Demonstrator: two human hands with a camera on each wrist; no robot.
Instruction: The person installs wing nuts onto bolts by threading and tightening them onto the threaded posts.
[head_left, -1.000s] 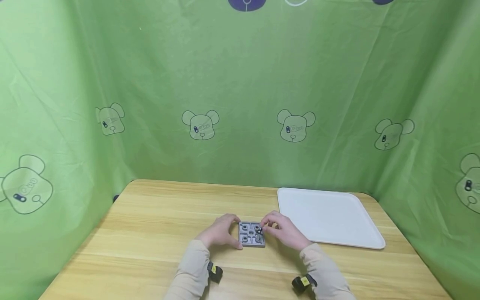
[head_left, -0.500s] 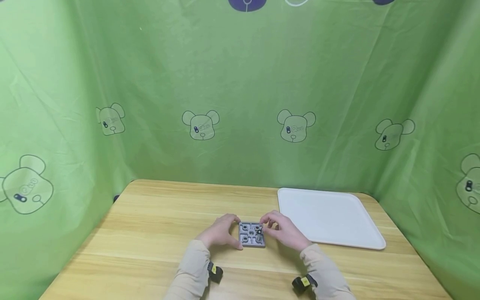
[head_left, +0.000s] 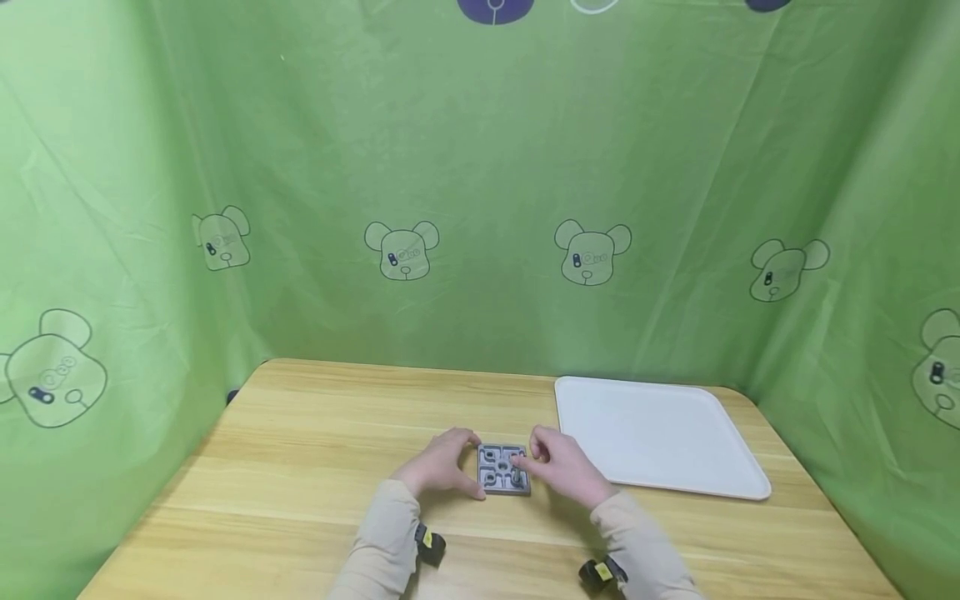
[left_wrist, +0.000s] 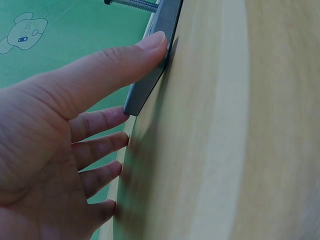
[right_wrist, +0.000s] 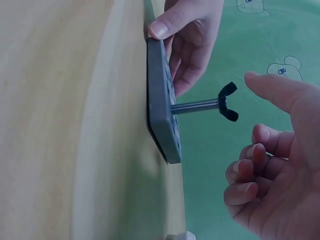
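I can't make out the lettering [head_left: 594, 258] on the green cloth curtain [head_left: 480, 150], but here the left hand [head_left: 441, 467] pinches the grey square plate [head_left: 495, 469], well inside the wood-grain table [head_left: 322, 454]'s far edge near the white rectangular tray [head_left: 660, 433], while the right hand [head_left: 564, 467], relaxed, gripping nothing, hangs just beside the plate's black-winged threaded bolt [right_wrist: 197, 106].

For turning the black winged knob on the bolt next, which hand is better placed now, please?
The right hand, probably: it holds nothing and is near the winged knob, not touching it in the right wrist view. The left hand is busy holding the edges of the grey plate.
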